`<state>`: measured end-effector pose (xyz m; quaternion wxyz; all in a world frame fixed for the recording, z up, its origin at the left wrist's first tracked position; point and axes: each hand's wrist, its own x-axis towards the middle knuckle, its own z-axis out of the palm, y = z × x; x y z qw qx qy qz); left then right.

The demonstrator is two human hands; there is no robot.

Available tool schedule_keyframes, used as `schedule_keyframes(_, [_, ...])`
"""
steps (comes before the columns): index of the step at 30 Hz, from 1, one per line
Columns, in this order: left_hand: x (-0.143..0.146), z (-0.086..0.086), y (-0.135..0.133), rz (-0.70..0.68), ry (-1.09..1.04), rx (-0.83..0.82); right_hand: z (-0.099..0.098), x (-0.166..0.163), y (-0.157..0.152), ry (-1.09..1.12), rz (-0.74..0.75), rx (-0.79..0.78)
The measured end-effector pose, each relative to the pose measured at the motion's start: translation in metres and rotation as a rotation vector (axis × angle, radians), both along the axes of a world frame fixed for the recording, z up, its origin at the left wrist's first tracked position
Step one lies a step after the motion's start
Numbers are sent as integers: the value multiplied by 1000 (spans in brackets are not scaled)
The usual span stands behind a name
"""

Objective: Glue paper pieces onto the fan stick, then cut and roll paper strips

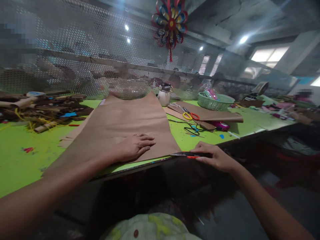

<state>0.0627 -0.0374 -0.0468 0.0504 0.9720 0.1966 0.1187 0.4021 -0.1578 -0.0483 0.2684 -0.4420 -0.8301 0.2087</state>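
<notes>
Green worktop (15,143) stood before perforated screen (100,53). Brown paper sheet (130,116) lay spread along front edge. Left hand (137,145) rested flat on it, grasping nothing; right hand (218,157) gripped pointed cutting tool (191,154), blade (177,154) at sheet's near right corner. Spreading looked done; cutting apparently unfinished.

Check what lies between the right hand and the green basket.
In the head view, from the right hand towards the green basket: green tabletop with a blue scrap, a pink tool, then brown paper.
</notes>
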Motion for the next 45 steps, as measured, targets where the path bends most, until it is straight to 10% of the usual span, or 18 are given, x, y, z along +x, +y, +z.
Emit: schedule_keyframes(45, [-4,-4,-4,43,-149,-98,8,-87,6,-45,79,52])
